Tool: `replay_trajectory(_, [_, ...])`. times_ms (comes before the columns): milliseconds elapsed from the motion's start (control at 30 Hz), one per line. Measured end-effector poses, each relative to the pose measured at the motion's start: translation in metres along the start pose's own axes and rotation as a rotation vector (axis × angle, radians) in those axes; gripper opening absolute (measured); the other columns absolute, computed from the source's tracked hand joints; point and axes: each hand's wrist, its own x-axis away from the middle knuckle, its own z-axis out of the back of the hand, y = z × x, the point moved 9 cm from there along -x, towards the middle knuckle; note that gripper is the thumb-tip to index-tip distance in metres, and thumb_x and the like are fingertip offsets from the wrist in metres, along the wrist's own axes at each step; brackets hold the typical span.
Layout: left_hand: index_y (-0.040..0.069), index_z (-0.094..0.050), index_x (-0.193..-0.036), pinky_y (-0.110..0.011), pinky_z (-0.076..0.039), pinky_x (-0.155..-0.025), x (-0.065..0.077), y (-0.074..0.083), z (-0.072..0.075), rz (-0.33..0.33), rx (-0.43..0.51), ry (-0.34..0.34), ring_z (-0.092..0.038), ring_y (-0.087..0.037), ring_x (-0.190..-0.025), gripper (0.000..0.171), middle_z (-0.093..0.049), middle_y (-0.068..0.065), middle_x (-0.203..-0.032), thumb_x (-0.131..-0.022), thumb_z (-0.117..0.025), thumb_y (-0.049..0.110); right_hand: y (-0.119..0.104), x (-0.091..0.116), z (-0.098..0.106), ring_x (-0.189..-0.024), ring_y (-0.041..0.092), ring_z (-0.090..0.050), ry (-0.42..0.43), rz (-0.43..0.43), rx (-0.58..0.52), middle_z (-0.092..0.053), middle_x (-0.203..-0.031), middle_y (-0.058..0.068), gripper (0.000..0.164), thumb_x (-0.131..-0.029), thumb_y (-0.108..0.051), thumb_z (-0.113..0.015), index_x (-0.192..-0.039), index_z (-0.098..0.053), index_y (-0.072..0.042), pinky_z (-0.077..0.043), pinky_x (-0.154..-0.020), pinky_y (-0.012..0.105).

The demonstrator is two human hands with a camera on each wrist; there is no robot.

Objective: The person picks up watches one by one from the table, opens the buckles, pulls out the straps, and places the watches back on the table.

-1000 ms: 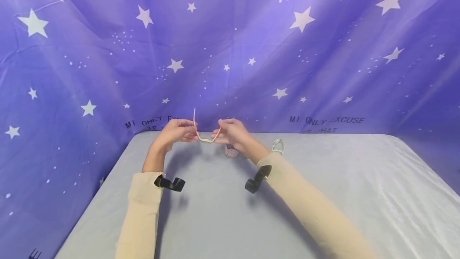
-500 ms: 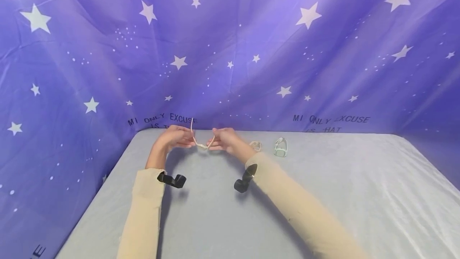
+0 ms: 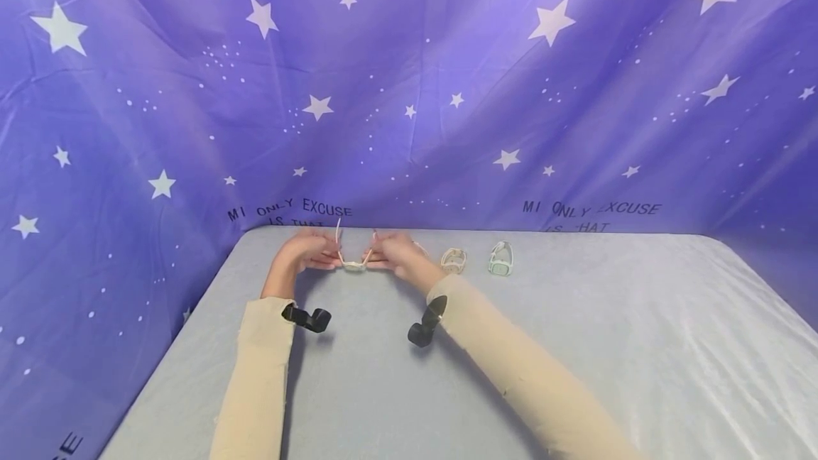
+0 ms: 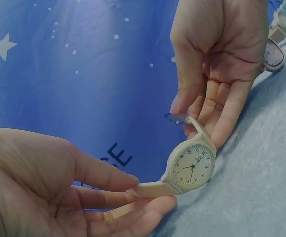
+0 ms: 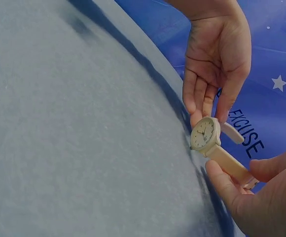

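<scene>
A cream wristwatch (image 3: 354,266) with a round pale dial is stretched between my two hands, low over the back of the table. My left hand (image 3: 307,248) pinches the strap on one side, thumb above and fingers beneath. On the other side, my right hand (image 3: 399,254) pinches the strap at its buckle end. The dial (image 4: 192,165) faces up toward me in the left wrist view. In the right wrist view a free strap end (image 5: 233,134) sticks up past the left thumb. Whether the case touches the cloth is unclear.
Right of my hands stand a beige watch (image 3: 454,261) and a pale green watch (image 3: 501,261). A pinkish watch (image 4: 274,55) is mostly hidden behind my right hand in the head view. A starry purple curtain (image 3: 409,77) hangs behind the grey cloth-covered table (image 3: 383,375).
Both hands have lowered the cream watch toward the table and shifted slightly left. The beige and green watches, earlier partly covered by my right arm, now show fully.
</scene>
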Motion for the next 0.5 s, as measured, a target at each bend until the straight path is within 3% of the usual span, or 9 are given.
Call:
replay_trajectory(133, [-0.017,-0.049,-0.133,-0.028,-0.063,-0.079,-0.0015,-0.0028,0.0013,0.023,-0.013,0.005,-0.069,-0.01,-0.07,0.037,-0.071,-0.01,-0.087,-0.101,-0.053,0.0,0.0028,-0.0013,-0.0014,-0.12,0.043,-0.066,0.016,0.007,0.002,-0.067,-0.108,0.029,0.035,-0.099,0.009,-0.052,-0.133,-0.051,0.018,-0.057,-0.099,0.041])
replay_trajectory(267, [-0.017,-0.048,-0.136,-0.028,-0.063,-0.079,-0.0031,-0.0031,0.0015,0.025,-0.02,0.007,-0.069,-0.01,-0.07,0.039,-0.07,-0.008,-0.085,-0.101,-0.053,0.001,0.0038,-0.0015,-0.0009,-0.097,0.032,-0.073,0.04,0.026,0.026,-0.068,-0.095,0.02,0.031,-0.097,0.01,-0.055,-0.126,-0.056,0.018,-0.059,-0.095,0.039])
replay_trajectory(367, [-0.016,-0.047,-0.137,-0.027,-0.063,-0.078,-0.0048,-0.004,0.0012,0.021,-0.016,0.017,-0.069,-0.009,-0.069,0.04,-0.07,-0.01,-0.089,-0.102,-0.053,0.003,0.0043,-0.0009,-0.0009,-0.085,0.022,-0.072,0.061,0.039,0.047,-0.07,-0.105,0.026,0.03,-0.095,0.01,-0.058,-0.124,-0.058,0.017,-0.061,-0.091,0.036])
replay_trajectory(500, [-0.017,-0.048,-0.138,-0.024,-0.062,-0.075,-0.0072,-0.0071,0.001,0.025,-0.002,0.042,-0.069,-0.008,-0.067,0.041,-0.069,-0.011,-0.091,-0.102,-0.052,0.003,0.0051,-0.0005,-0.0014,-0.085,0.02,-0.071,0.096,0.057,0.056,-0.067,-0.12,0.032,0.034,-0.091,0.013,-0.061,-0.125,-0.058,0.017,-0.062,-0.09,0.033])
